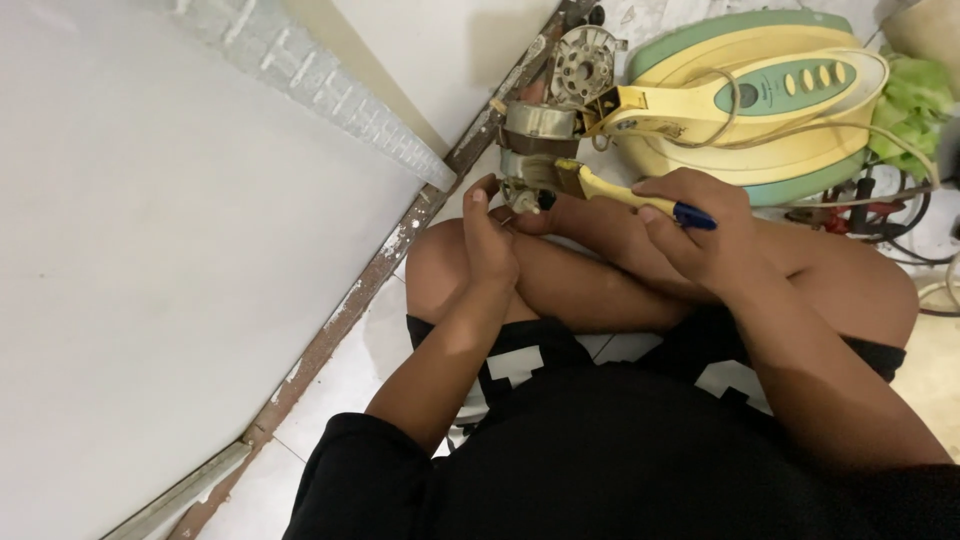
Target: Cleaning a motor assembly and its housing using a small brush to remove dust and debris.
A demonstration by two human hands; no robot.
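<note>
Motor [535, 150] sits above the person's crossed legs, steadied by the left hand [488, 235]. Right hand [700, 225] grips a yellow-handled screwdriver [625, 195], tip at the motor. Fan base [760, 90] lies beyond on the floor.

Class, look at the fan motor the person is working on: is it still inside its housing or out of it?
Out: the bare motor is exposed, left hand steadying it, right hand holding a screwdriver.

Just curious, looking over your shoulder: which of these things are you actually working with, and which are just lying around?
In hand:
left hand steadying the small metal motor
right hand holding the yellow-handled brush

Lying about:
green and cream fan base
green cloth
tangled wires
</note>
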